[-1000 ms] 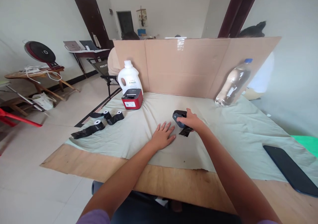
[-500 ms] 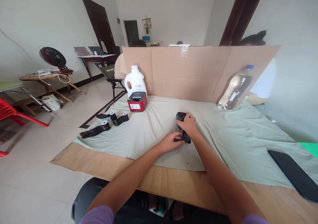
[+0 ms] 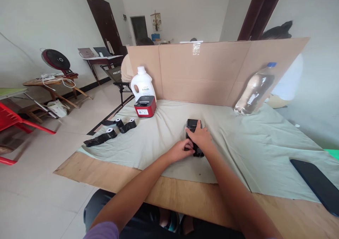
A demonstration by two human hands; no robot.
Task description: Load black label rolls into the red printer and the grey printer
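On the cloth [image 3: 251, 140], the black device [image 3: 191, 123] points away, right hand [image 3: 201, 138] clasping it, left hand [image 3: 181, 150] pinching its near end.

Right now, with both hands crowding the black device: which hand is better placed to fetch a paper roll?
Left, probably. The left hand touches the near end of the black device and lies nearer the paper rolls; the right hand holds it from above.

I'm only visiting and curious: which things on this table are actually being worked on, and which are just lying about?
In hand:
small black device, held under the right hand and touched by the left hand.

Lying about:
red printer, white jug, black-wrapped rolls, plastic bottle, flat dark phone, cardboard screen.
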